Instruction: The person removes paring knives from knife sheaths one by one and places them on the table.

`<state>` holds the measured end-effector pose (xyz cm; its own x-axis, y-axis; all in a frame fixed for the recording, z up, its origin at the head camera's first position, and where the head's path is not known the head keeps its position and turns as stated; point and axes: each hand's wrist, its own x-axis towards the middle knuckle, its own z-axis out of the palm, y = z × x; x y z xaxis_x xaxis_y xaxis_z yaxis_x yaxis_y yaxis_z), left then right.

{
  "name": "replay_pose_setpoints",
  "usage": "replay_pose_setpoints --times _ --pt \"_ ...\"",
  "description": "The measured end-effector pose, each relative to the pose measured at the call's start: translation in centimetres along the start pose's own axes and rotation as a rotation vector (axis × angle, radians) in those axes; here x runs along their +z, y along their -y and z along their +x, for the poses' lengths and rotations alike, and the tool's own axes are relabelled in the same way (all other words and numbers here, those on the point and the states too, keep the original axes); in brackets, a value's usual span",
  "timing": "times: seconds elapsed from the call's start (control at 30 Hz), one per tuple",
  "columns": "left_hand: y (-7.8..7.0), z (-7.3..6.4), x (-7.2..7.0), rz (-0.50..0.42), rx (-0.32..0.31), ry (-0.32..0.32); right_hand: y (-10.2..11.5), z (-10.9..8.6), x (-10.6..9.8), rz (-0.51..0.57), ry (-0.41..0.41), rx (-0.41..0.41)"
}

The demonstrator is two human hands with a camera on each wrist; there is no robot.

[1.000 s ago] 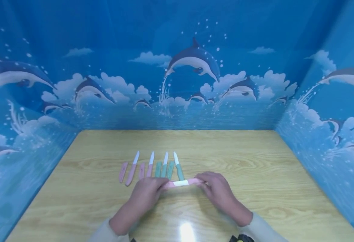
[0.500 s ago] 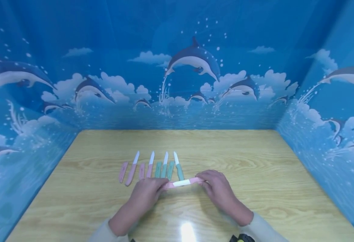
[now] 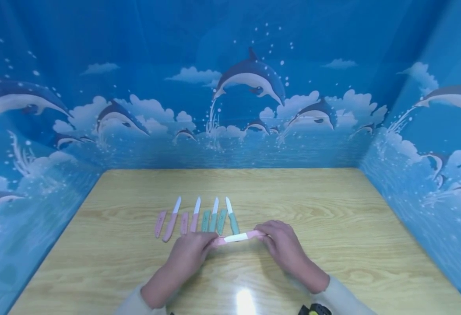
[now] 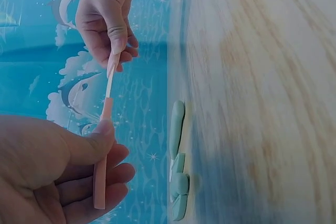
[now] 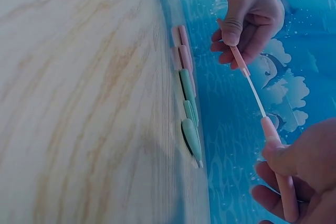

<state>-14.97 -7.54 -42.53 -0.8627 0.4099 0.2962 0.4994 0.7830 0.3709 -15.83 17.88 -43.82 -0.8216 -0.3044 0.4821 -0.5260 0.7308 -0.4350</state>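
Note:
Above the table, my left hand (image 3: pixel 192 249) pinches a flat pink knife sheath (image 4: pixel 100 182) between thumb and fingers. My right hand (image 3: pixel 281 243) grips the pink handle (image 5: pixel 283 187) of a paring knife. Its white blade (image 3: pixel 236 237) shows between the two hands, with the tip end inside the sheath. Behind the hands, a row lies on the table: a pink sheath (image 3: pixel 160 224), a pink knife (image 3: pixel 170 226), another pink sheath (image 3: pixel 184 222), another pink knife (image 3: pixel 194 221), then green sheaths (image 3: pixel 205 220) alternating with green knives (image 3: pixel 233 222). My left hand covers the near part of some.
The wood-grain table (image 3: pixel 313 192) extends around the hands on both sides. Blue dolphin-print sheeting (image 3: pixel 155 52) stands at the back and along both sides. A bright reflection (image 3: pixel 244 302) shows near the front of the tabletop.
Slightly more white blade shows between the sheath and the handle than one second ago. My right hand has shifted very slightly away; the row of knives and sheaths stays put.

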Motion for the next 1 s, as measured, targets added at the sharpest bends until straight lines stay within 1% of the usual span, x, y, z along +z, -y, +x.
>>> replay_pose_setpoints --times 0.1,0.2,0.33,0.43,0.57,0.63,0.83,1.0 --pt "0.0 0.0 0.0 -0.007 -0.012 0.009 -0.1 -0.1 -0.1 0.004 0.007 0.014" --pt "0.1 -0.1 -0.1 -0.006 -0.043 0.025 -0.3 -0.3 -0.2 0.001 0.011 0.050" --pt "0.4 -0.3 -0.2 0.008 -0.078 0.028 -0.8 -0.6 -0.4 -0.006 0.002 0.081" --pt "0.6 -0.4 -0.2 0.007 -0.080 0.024 -1.2 -0.8 -0.5 -0.002 0.016 0.104" --pt "0.7 -0.5 -0.2 -0.014 -0.087 0.034 -1.2 -0.9 -0.6 0.002 0.052 0.152" --pt "0.7 -0.6 -0.2 -0.031 -0.093 0.039 -1.1 -0.9 -0.7 0.000 0.061 0.164" --pt "0.5 -0.8 -0.4 -0.075 -0.095 0.042 -0.9 -0.9 -0.8 -0.003 0.066 0.174" --pt "0.5 -0.9 -0.3 -0.129 -0.115 0.075 -1.0 -0.9 -0.7 0.008 0.067 0.174"
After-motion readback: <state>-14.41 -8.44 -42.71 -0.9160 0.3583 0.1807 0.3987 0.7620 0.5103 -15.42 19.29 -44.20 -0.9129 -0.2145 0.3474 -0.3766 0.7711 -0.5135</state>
